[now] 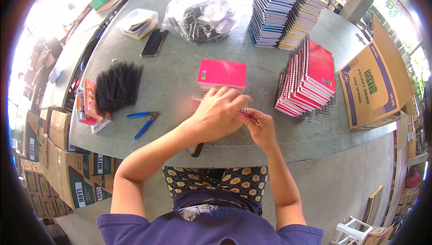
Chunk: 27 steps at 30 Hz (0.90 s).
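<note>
A small red notebook [196, 103] lies mostly hidden beneath my left hand [219, 113]. That hand is closed over the notebook, its fingers bent at the top edge. At the notebook's right end, my right hand [260, 128] pinches the edge where a bit of dark spiral wire [245, 111] shows. Just beyond sits a stack of red notebook blocks [222, 73] with punched holes and no wire in view. Blue-handled cutters [143, 122] rest to the left, near a heap of black plastic spiral coils [119, 85]. Under my left forearm pokes out a dark object [195, 149], mostly covered.
On the right stand a pile of spiral-bound red notebooks [310, 78] and an open cardboard box [373, 80]. Tall notebook stacks [274, 11], a clear plastic bag [202, 15], a phone [153, 42] and a plastic tub [137, 23] occupy the far side. Cartons [74, 173] flank the table's left.
</note>
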Each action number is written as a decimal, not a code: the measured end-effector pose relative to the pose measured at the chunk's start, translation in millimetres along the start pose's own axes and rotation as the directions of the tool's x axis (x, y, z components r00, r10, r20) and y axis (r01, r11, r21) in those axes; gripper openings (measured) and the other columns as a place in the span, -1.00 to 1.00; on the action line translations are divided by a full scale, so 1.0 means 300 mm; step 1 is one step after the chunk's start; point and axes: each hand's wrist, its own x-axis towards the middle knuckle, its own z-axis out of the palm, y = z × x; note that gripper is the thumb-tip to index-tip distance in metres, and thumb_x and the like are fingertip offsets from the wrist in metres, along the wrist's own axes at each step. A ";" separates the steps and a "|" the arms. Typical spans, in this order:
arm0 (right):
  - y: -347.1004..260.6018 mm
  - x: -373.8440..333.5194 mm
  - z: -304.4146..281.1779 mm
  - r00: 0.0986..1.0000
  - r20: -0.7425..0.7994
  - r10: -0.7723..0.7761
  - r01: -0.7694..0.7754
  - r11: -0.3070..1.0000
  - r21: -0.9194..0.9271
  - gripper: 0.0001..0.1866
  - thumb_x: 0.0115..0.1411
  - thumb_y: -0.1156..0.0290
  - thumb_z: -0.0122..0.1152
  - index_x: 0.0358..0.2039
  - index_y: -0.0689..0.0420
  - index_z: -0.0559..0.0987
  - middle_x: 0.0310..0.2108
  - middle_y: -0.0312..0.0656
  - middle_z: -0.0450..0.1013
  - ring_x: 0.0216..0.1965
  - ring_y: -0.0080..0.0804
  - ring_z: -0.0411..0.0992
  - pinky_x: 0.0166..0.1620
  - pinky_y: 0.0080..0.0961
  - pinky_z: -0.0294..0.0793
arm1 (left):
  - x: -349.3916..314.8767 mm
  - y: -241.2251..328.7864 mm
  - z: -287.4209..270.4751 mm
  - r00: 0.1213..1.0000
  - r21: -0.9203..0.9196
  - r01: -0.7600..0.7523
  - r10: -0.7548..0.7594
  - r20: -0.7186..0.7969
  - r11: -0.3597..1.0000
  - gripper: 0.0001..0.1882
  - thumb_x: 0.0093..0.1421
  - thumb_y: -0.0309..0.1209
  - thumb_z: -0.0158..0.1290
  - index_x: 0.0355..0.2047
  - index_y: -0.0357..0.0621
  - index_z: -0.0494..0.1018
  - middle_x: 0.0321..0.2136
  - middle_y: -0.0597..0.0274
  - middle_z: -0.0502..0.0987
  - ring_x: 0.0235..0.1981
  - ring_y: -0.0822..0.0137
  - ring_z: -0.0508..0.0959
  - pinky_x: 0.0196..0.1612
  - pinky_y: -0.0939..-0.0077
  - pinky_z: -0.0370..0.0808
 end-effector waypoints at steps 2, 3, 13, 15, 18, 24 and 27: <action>0.007 -0.003 -0.001 0.999 -0.013 -0.042 0.041 0.999 -0.020 -0.78 0.19 0.45 0.15 -0.17 0.25 0.54 -0.39 -0.20 0.56 -0.32 -0.64 0.46 -0.23 -0.63 0.44 | 0.004 0.007 0.033 0.999 -0.053 -0.040 0.039 -0.004 0.998 -0.83 0.03 -0.42 0.09 -0.35 -0.20 0.44 -0.41 0.14 0.48 -0.24 0.11 0.47 -0.12 0.26 0.37; 0.008 -0.004 -0.003 0.999 -0.011 -0.042 0.042 0.998 -0.047 -0.78 0.19 0.45 0.15 -0.17 0.25 0.54 -0.38 -0.19 0.56 -0.32 -0.64 0.46 -0.23 -0.63 0.44 | 0.005 0.003 0.050 0.998 -0.077 -0.043 0.046 0.031 0.996 -0.83 0.02 -0.43 0.08 -0.36 -0.20 0.44 -0.42 0.13 0.47 -0.26 0.10 0.47 -0.15 0.26 0.39; -0.031 -0.007 0.018 0.997 -0.059 -0.054 0.056 0.998 0.041 -0.81 0.20 0.44 0.16 -0.22 0.25 0.55 -0.43 -0.19 0.56 -0.39 -0.68 0.43 -0.28 -0.62 0.43 | 0.005 -0.020 0.006 0.999 -0.292 -0.032 0.039 0.019 0.956 -0.83 0.04 -0.51 0.05 -0.31 -0.25 0.45 -0.39 0.04 0.50 -0.29 0.04 0.49 -0.18 0.25 0.43; -0.023 -0.004 0.007 0.998 -0.043 -0.044 0.044 0.999 0.014 -0.82 0.19 0.43 0.16 -0.23 0.25 0.56 -0.43 -0.18 0.56 -0.38 -0.68 0.43 -0.29 -0.63 0.43 | 0.008 -0.021 0.000 0.995 -0.302 -0.057 0.077 0.058 0.952 -0.82 0.05 -0.49 0.06 -0.31 -0.25 0.45 -0.39 0.03 0.51 -0.29 0.04 0.50 -0.19 0.24 0.43; -0.050 0.001 -0.007 1.000 -0.024 0.006 -0.007 0.997 -0.078 -0.83 0.18 0.44 0.17 -0.25 0.26 0.56 -0.44 -0.15 0.56 -0.38 -0.66 0.45 -0.30 -0.62 0.43 | 0.017 -0.041 -0.005 0.981 -0.285 -0.075 0.121 0.148 0.956 -0.81 0.06 -0.45 0.07 -0.30 -0.25 0.44 -0.41 0.04 0.50 -0.31 0.04 0.50 -0.19 0.24 0.43; -0.037 -0.013 -0.005 0.996 -0.047 -0.080 0.071 0.983 -0.168 -0.82 0.15 0.48 0.12 -0.24 0.24 0.54 -0.43 -0.05 0.53 -0.40 -0.47 0.51 -0.32 -0.55 0.43 | 0.004 -0.032 0.043 0.984 -0.168 -0.139 0.156 0.090 0.976 -0.81 0.04 -0.44 0.08 -0.33 -0.25 0.43 -0.46 0.07 0.46 -0.34 0.05 0.48 -0.21 0.24 0.43; -0.037 -0.018 0.001 0.988 -0.073 -0.135 0.115 0.966 -0.233 -0.82 0.15 0.47 0.11 -0.24 0.22 0.53 -0.42 0.00 0.51 -0.42 -0.22 0.53 -0.35 -0.48 0.43 | 0.009 -0.016 0.043 0.984 -0.112 -0.147 0.157 0.089 0.983 -0.83 0.01 -0.45 0.10 -0.38 -0.24 0.42 -0.46 0.08 0.45 -0.33 0.06 0.47 -0.24 0.24 0.43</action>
